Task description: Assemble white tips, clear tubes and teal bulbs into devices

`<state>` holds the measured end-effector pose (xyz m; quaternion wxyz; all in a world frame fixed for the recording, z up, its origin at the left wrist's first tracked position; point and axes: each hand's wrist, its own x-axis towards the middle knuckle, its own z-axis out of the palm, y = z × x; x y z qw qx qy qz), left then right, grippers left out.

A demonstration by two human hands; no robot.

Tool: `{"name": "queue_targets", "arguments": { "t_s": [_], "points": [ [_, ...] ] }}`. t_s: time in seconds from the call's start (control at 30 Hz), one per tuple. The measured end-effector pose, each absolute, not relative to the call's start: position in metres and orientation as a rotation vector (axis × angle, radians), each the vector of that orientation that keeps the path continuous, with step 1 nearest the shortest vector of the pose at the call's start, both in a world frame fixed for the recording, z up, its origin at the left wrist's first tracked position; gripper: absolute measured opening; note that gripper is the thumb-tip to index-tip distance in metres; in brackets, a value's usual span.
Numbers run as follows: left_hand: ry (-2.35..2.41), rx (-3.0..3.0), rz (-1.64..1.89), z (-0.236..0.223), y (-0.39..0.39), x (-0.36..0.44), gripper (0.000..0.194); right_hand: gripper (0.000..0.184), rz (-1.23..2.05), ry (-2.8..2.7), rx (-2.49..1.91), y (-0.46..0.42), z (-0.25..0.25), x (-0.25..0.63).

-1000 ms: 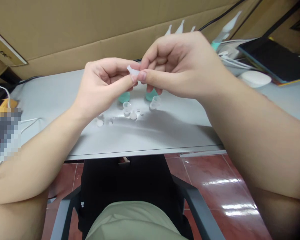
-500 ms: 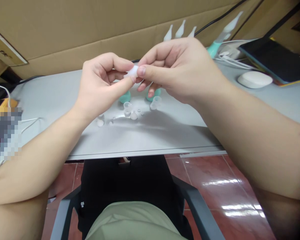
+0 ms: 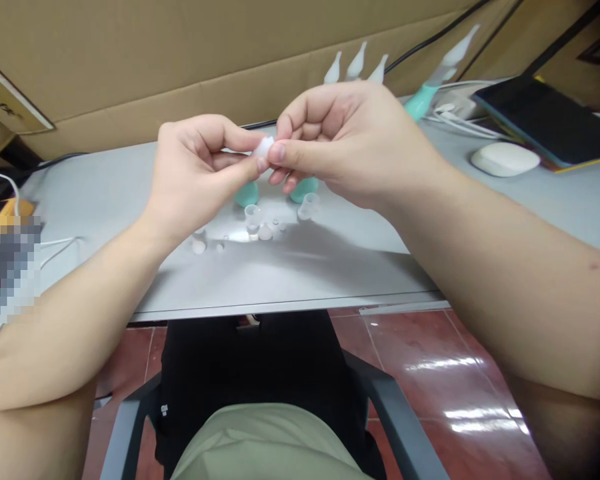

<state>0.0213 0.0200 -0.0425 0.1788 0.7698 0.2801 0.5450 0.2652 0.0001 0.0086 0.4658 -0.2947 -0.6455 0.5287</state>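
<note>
My left hand [image 3: 195, 167] and my right hand [image 3: 350, 137] meet above the grey table [image 3: 300, 267], both pinching one small translucent white plastic piece [image 3: 263, 146] between thumbs and fingertips. Most of the piece is hidden by my fingers. Below the hands lie several small clear caps and bits [image 3: 254, 217], and two teal rounded bases [image 3: 247, 194] stand just behind them, partly covered by my fingers.
White pointed nozzles [image 3: 355, 65] and a teal-handled one [image 3: 423, 100] stand at the back by the cardboard wall [image 3: 180, 60]. A white oval object [image 3: 504, 159], cables and a dark tablet [image 3: 545, 113] lie far right. A chair and red floor tiles show below the table edge.
Both hands have shifted slightly while keeping hold of the small piece; the right fingers have curled in tighter around it. The bits on the table have not moved.
</note>
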Motion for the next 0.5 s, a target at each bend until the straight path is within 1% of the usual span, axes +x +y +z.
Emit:
{"name": "queue_targets", "arguments": {
  "t_s": [0.07,0.13,0.3,0.4,0.5],
  "points": [
    [0.783,2.202,1.554,-0.044,0.023,0.018,0.055,0.04,1.313,-1.579,-0.728,-0.002,0.009,0.265],
    [0.771,2.235,1.566,-0.047,0.031,0.014,0.059,0.041,1.307,-1.552,-0.735,-0.004,0.009,0.265],
    [0.671,2.276,1.575,-0.068,0.067,0.007,0.072,0.028,1.225,-1.502,-0.76,-0.007,0.009,0.26],
    [0.588,2.254,1.648,-0.084,0.084,0.009,0.077,0.031,1.162,-1.5,-0.791,-0.008,0.008,0.257],
    [0.583,2.227,1.717,-0.088,0.087,0.013,0.079,0.035,1.124,-1.516,-0.782,-0.012,0.007,0.257]
  ]
}}
